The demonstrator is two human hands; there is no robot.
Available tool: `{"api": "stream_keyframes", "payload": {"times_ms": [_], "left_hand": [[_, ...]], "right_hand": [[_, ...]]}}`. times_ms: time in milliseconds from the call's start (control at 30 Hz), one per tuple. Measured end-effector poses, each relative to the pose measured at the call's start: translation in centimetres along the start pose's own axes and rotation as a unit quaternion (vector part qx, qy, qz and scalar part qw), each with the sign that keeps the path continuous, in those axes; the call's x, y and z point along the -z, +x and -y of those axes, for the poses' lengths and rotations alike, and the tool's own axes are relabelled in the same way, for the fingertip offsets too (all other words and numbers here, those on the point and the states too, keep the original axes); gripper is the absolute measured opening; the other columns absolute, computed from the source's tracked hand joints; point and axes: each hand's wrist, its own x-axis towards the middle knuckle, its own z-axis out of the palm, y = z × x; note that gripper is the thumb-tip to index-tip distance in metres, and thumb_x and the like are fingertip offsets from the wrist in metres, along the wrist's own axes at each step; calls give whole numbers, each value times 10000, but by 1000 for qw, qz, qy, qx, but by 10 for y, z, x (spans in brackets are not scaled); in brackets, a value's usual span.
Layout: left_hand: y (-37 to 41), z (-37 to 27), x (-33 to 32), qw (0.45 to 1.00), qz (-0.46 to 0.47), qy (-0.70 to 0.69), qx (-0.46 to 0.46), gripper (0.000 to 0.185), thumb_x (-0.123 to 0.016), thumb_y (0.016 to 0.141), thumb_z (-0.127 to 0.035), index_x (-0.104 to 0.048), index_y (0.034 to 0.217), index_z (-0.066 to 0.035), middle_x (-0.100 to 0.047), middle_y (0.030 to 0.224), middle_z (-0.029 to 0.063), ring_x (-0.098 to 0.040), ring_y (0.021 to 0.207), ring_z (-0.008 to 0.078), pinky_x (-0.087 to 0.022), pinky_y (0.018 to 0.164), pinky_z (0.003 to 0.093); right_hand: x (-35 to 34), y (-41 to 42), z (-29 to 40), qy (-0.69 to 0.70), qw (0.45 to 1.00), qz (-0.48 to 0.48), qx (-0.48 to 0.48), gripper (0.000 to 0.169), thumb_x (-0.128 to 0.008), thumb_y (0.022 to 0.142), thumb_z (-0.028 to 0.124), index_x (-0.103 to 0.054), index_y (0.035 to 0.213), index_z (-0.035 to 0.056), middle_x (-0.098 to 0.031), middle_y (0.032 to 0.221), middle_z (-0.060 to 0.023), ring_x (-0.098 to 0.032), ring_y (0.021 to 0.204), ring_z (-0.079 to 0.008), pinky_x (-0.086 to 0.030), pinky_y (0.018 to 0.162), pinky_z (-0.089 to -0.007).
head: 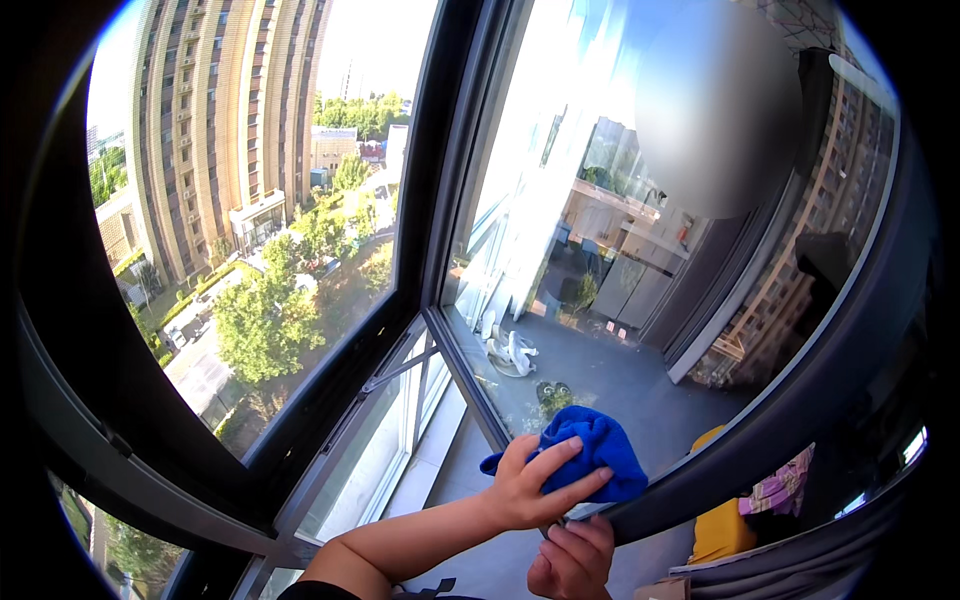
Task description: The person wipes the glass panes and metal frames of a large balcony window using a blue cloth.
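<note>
My left hand [532,480] reaches in from the lower left and presses a crumpled blue cloth [592,450] against the lower part of a window pane [630,390]. The pane sits in a dark-framed sash [697,487] that stands swung open. Just below the cloth, my right hand [574,559] has its fingers curled at the sash's bottom edge. Its palm and part of its grip are hidden. The glass mirrors a room with a grey floor, and a blurred patch covers its upper right.
A metal stay arm [397,371] joins the sash to the fixed frame. Left of it, another window pane [352,247] looks out on a tall building and trees. At lower right are a yellow object [720,532], purple patterned fabric [776,480] and a grey curtain [810,570].
</note>
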Motion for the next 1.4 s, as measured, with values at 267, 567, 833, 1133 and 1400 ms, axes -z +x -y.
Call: {"api": "stream_keyframes", "payload": {"times_ms": [267, 567, 833, 1133, 1400], "left_hand": [[11, 160, -19, 877, -167, 60, 447, 399, -719, 836, -178, -636, 1211, -68, -511, 1215, 257, -568, 1043, 400, -460, 912, 409], [44, 16, 1, 993, -21, 58, -101, 491, -745, 697, -133, -702, 1168, -263, -531, 1280, 177, -554, 1021, 290, -480, 834, 364], [19, 233, -27, 828, -220, -12, 515, 376, -675, 888, -205, -632, 1231, -59, -531, 1209, 172, -578, 1037, 278, -459, 906, 366], [56, 22, -2, 999, -39, -3, 0, 486, -744, 722, -101, -696, 1180, -258, -517, 1283, 158, -548, 993, 292, -456, 850, 366], [75, 159, -18, 982, -138, 43, 123, 428, -747, 766, -109, -667, 1186, -126, -507, 1255, 212, -541, 1099, 381, -446, 934, 451]], "right_hand": [[-6, -3, 0, -29, 999, -9, 35, 123, -656, 818, 71, -638, 940, 61, -655, 1054, -106, -602, 1019, -279, -392, 1030, -490], [1, -3, -1, -50, 998, -7, 31, 135, -635, 827, 92, -641, 960, 68, -635, 1103, -119, -581, 1039, -295, -399, 1018, -487], [-22, 16, 6, -91, 996, -15, -4, 212, -644, 827, 111, -638, 1032, 54, -612, 1154, -160, -564, 1051, -340, -411, 990, -490], [-24, 0, -4, -50, 998, -41, 16, 178, -613, 827, 107, -605, 1002, 75, -584, 1112, -143, -542, 1033, -319, -438, 970, -487], [-22, 3, -2, -61, 996, -42, 49, 172, -586, 832, 109, -588, 1004, 96, -549, 1100, -129, -504, 1060, -314, -470, 932, -488]]}}
